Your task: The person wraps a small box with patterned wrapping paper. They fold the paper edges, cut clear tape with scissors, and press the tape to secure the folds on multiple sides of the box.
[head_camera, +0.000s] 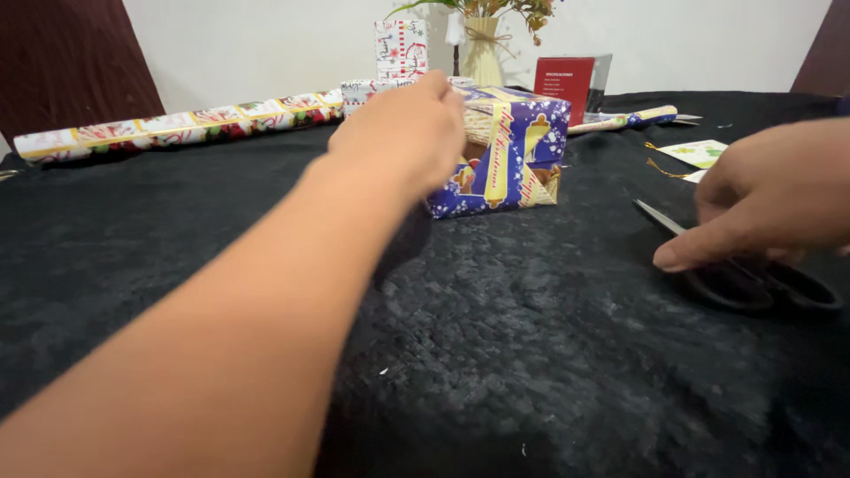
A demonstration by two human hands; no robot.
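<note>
Pressing down on the near-left top edge of the gift box (509, 150), the left hand (403, 133) lies curled over the blue-and-gold wrapped parcel, knuckles toward the camera; whether its fingers pinch paper or just rest flat cannot be told, since they are hidden behind the hand; box sits at about 12 o'clock from the viewer on the black cloth (531, 354), mid-table, one end flap facing 5 o'clock and partly unfolded; right hand (770, 190) is at 3 o'clock, well apart from the box, fingers bent down onto the black-handled scissors (753, 270), index tip touching near the pivot; scissors' long axis runs from 10 o'clock (blade tip) to 4 o'clock (handles), blade pointing roughly toward the box; grip not closed through the loops as far as can be seen; left hand is clearly the nearer one to the box; behind at 11 o'clock a wrapping paper roll (177, 124) lies across the table; a second roll (624, 118) at 1 o'clock; gift tags (699, 152) near the right hand; vase (482, 53) cut off by the frame top; right wrist cut off at the frame edge.
</note>
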